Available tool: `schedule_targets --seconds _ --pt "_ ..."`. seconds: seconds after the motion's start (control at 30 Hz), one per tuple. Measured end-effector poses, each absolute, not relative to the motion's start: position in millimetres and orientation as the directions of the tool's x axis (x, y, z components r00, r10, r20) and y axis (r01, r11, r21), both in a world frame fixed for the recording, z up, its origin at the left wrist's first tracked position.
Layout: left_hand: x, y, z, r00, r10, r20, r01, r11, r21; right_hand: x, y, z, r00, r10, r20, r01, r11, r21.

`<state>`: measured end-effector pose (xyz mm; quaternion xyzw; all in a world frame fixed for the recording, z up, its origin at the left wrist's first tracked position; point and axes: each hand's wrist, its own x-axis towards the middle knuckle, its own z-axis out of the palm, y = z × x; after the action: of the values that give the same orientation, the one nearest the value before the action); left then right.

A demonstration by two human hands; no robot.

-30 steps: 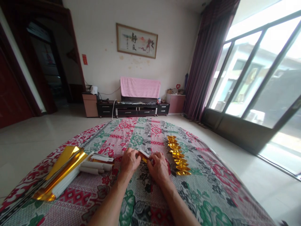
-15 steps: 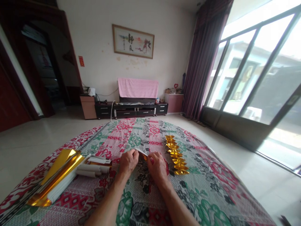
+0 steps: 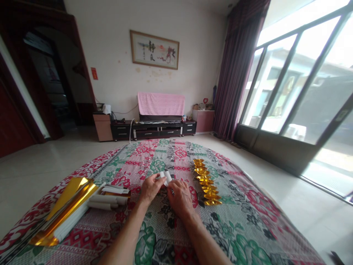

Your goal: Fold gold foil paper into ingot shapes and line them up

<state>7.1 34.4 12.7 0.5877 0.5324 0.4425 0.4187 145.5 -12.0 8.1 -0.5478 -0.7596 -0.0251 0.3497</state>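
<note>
A small white folded paper (image 3: 166,177) is held between my two hands over the patterned cloth (image 3: 154,221). My left hand (image 3: 152,187) pinches its left side between thumb and fingers. My right hand (image 3: 180,195) has its fingers closed on the paper's lower right part, and its fingertips are partly hidden. To the right of my right hand, several folded gold pieces (image 3: 205,180) lie in a column. Left of my left hand are white rolled papers (image 3: 106,201) and a stack of gold sheets (image 3: 75,206).
The cloth covers a rounded table. Beyond it stand a low black cabinet (image 3: 157,131) and a pink cloth (image 3: 161,103) draped over something. A purple curtain (image 3: 231,77) and large windows are on the right; a dark doorway is on the left.
The paper between my hands has turned from a slanted narrow strip to a more upright piece with its white side showing. My right hand has moved slightly left and turned inward.
</note>
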Motion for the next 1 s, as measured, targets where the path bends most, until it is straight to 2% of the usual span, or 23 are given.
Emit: schedule_targets --seconds 0.33,0.5,0.77,0.83,0.9,1.0 --pt "8.1 40.1 5.4 -0.018 0.994 0.111 0.267 -0.102 0.958 144.3 -15.3 10.6 -0.255 0.800 0.543 0.815 0.480 -0.325" --pt "11.5 41.9 4.7 -0.102 0.989 0.103 0.289 -0.070 0.955 144.1 -18.8 14.6 -0.271 0.812 0.517 0.787 0.496 -0.367" --pt "11.6 40.8 6.1 -0.116 0.990 0.076 0.286 -0.040 0.957 142.4 -22.5 17.5 -0.253 0.799 0.545 0.729 0.528 -0.436" --pt "9.9 40.1 7.3 -0.098 0.994 0.047 0.244 -0.021 0.970 143.6 -20.5 16.7 -0.172 0.779 0.603 0.684 0.534 -0.496" --pt "7.3 39.2 8.9 -0.056 0.998 0.014 0.164 -0.004 0.987 147.1 -15.3 14.1 0.007 0.756 0.654 0.626 0.507 -0.593" --pt "2.8 38.0 10.8 0.021 1.000 -0.010 0.050 0.009 0.999 154.9 -3.3 6.1 0.285 0.767 0.575 0.486 0.402 -0.776"
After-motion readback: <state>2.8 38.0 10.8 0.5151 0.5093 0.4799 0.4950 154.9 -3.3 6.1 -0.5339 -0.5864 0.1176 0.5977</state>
